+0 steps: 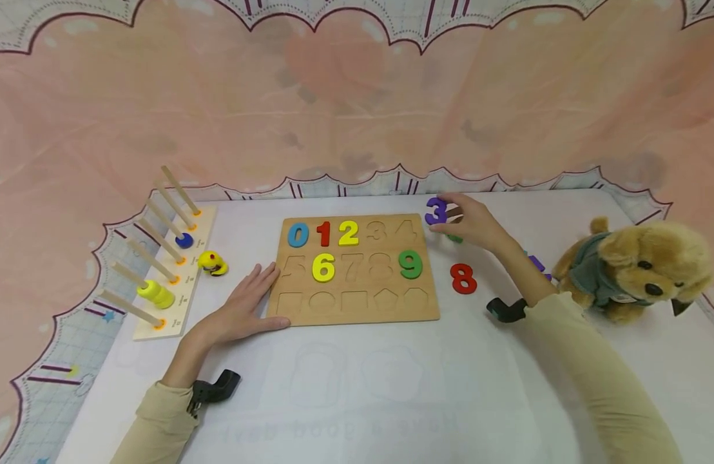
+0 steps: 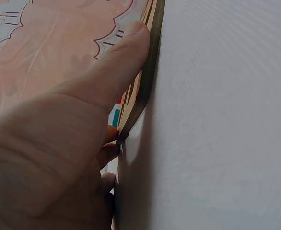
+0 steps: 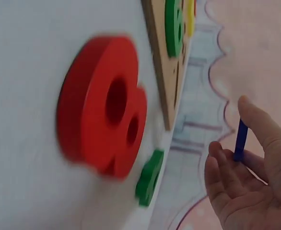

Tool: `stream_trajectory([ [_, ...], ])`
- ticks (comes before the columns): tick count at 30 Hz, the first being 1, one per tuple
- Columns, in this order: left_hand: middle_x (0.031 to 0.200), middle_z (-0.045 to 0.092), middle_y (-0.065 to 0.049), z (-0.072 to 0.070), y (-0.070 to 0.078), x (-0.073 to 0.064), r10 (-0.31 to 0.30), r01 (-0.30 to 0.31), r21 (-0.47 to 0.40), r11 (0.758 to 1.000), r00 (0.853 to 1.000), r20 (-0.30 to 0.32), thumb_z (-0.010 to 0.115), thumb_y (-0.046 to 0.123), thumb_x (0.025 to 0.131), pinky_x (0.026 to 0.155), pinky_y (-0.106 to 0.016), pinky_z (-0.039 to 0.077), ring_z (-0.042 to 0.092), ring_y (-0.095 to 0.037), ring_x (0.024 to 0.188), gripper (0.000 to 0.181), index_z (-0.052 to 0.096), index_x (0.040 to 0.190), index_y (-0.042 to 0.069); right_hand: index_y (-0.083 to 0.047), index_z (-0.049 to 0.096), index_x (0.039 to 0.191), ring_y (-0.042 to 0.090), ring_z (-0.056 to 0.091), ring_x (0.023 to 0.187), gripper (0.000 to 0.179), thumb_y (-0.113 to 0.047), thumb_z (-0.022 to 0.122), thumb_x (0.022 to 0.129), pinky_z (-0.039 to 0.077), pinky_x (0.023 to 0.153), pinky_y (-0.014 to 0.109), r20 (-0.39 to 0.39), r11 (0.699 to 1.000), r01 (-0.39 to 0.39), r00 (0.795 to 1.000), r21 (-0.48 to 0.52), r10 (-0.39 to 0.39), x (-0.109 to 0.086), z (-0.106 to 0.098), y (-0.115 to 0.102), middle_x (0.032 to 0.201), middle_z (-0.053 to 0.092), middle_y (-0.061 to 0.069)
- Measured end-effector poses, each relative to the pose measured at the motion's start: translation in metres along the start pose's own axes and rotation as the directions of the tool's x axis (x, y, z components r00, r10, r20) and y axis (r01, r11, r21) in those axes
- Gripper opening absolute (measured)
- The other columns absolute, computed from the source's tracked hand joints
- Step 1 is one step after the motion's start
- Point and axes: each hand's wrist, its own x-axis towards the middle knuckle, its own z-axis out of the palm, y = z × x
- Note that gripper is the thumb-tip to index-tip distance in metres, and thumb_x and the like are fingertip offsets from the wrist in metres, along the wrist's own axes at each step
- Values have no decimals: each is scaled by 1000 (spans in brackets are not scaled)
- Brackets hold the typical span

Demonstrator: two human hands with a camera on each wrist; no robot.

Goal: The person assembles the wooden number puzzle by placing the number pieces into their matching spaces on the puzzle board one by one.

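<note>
Between thumb and fingers my right hand [image 1: 473,222] pinches a purple number 3 [image 1: 435,211], raised off the table past the upper right corner of the wooden number board [image 1: 357,309]. In the right wrist view the 3 [image 3: 241,139] shows edge-on. My left hand [image 1: 243,306] rests at the board's left edge, fingers straight, with the thumb [image 2: 126,52] on the near left corner. Seated in the board are a blue 0 [image 1: 298,235], red 1 [image 1: 323,233], yellow 2 [image 1: 348,233], yellow 6 [image 1: 323,267] and green 9 [image 1: 410,264]; other recesses show bare outlines.
A red 8 [image 1: 464,278] lies right of the board, with a green piece [image 3: 150,177] beyond it, partly hidden by my hand. Purple pieces [image 1: 537,263] lie near a teddy bear [image 1: 635,270]. At left stand a peg rack [image 1: 183,290] and a small yellow toy [image 1: 212,263].
</note>
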Motion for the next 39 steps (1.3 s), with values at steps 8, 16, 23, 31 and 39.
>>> stream_trajectory([
  [8, 165, 7, -11, 0, 1, 2, -4, 4, 4, 1000, 1000, 4, 71, 56, 80, 118, -66, 3, -4, -38, 152, 105, 15, 156, 11, -2, 41, 144, 36, 60, 116, 74, -22, 78, 83, 54, 96, 46, 19, 997, 72, 997, 12, -72, 11, 29, -24, 134, 53, 20],
  [16, 165, 7, -12, -1, 0, 1, 5, -5, -3, 1000, 1000, -1, 71, 55, 80, 118, -66, 3, -4, -39, 152, 105, 15, 156, 10, -1, 42, 144, 34, 60, 112, 75, -23, 78, 82, 55, 93, 45, -16, 987, 157, 987, -21, -157, 12, 48, -42, 132, 52, 19],
  [23, 165, 6, -12, -1, 0, 1, -1, 1, 0, 1000, 1000, 3, 71, 56, 80, 118, -66, 3, -4, -38, 152, 106, 15, 156, 10, -3, 42, 144, 30, 59, 112, 74, -23, 78, 83, 54, 93, 43, 5, 981, 184, 983, -63, -184, 13, 59, -49, 134, 52, 16],
  [31, 165, 6, -12, 0, 1, 1, -7, 7, 2, 1000, 1000, 1, 71, 56, 80, 119, -65, 2, -5, -38, 152, 105, 15, 156, 10, -5, 43, 144, 27, 58, 113, 73, -27, 78, 83, 53, 92, 40, 49, 974, 199, 980, -108, -195, 21, 66, -57, 131, 52, 13],
  [39, 165, 6, -13, -1, 3, 0, -7, 7, -9, 1000, 1000, 9, 71, 57, 80, 119, -65, 2, -5, -39, 152, 106, 15, 156, 10, -5, 41, 146, 26, 59, 113, 74, -30, 75, 85, 54, 94, 38, 114, 970, 202, 976, -136, -187, 31, 73, -55, 134, 53, 14],
])
